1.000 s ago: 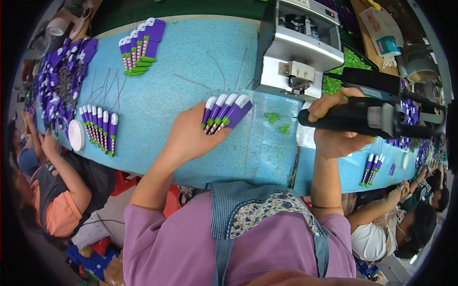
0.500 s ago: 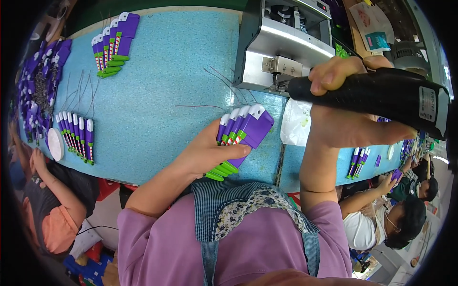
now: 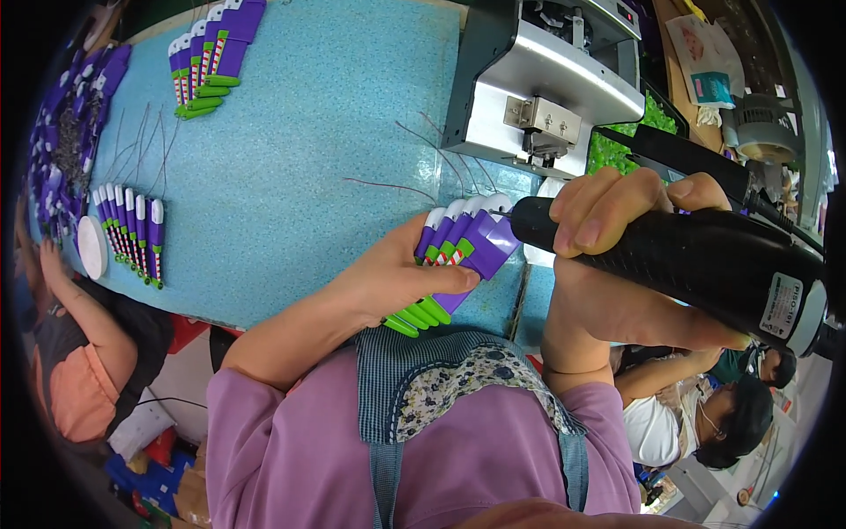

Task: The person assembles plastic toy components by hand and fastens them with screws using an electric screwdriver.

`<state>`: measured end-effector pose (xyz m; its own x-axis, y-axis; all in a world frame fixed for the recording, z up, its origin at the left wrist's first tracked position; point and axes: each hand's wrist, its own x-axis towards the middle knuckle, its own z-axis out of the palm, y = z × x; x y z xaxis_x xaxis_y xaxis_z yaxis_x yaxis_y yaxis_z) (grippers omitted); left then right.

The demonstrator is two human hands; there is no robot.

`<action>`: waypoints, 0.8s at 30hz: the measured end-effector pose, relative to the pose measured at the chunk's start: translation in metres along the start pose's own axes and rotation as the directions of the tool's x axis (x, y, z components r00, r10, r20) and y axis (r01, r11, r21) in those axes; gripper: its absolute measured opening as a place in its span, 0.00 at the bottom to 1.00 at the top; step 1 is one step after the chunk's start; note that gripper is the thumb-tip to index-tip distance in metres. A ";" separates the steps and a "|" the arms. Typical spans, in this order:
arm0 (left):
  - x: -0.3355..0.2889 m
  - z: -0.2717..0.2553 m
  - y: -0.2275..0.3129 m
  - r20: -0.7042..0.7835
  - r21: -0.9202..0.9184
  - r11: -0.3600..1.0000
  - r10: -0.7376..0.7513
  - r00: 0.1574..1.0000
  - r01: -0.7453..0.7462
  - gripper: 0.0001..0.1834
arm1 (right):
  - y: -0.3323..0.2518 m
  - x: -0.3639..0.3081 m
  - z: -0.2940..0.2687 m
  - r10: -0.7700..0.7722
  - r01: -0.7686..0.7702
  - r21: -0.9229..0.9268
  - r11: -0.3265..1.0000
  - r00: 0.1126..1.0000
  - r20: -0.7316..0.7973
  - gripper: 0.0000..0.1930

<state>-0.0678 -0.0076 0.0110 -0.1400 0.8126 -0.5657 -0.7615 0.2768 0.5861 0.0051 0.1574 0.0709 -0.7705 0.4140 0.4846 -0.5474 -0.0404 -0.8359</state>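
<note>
Several purple pieces (image 3: 490, 250) — white-capped, green-ended, red-striped — fan out above the near edge of the tabletop (image 3: 291, 194), pinched in the left hand (image 3: 392, 275). The right hand (image 3: 608, 298) wraps a black screwdriver (image 3: 705, 264), its tip now at the end piece; moments ago they were apart.
</note>
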 end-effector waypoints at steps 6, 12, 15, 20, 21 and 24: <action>0.004 -0.001 -0.002 -0.001 0.005 1.000 0.004 1.000 -0.004 0.34 | 0.003 0.003 -0.006 0.005 -0.006 0.018 1.000 0.998 0.056 0.49; 0.009 0.001 0.000 0.014 0.070 0.996 0.051 0.999 -0.052 0.33 | -0.005 0.031 -0.017 -0.135 0.134 -0.018 0.991 0.991 -0.019 0.50; 0.007 -0.001 -0.002 0.013 0.075 0.995 0.058 0.998 -0.059 0.31 | 0.010 0.038 -0.029 -0.142 0.141 0.010 0.990 0.989 0.050 0.51; 0.008 -0.001 -0.006 0.008 0.063 0.997 0.051 0.999 -0.051 0.31 | -0.003 0.016 -0.006 -0.063 0.063 -0.016 0.998 0.998 -0.002 0.51; 0.008 -0.001 -0.008 0.005 0.060 0.997 0.050 0.999 -0.050 0.31 | -0.005 0.012 0.000 -0.044 0.044 0.015 0.999 0.999 -0.012 0.50; 0.008 0.001 -0.008 0.010 0.105 0.994 0.018 1.000 -0.019 0.32 | -0.002 0.003 0.002 0.004 -0.004 0.000 1.000 1.000 0.008 0.49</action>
<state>-0.0626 -0.0026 0.0024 -0.1478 0.8225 -0.5492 -0.6880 0.3134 0.6546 0.0027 0.1566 0.0747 -0.7750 0.4068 0.4837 -0.5446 -0.0415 -0.8377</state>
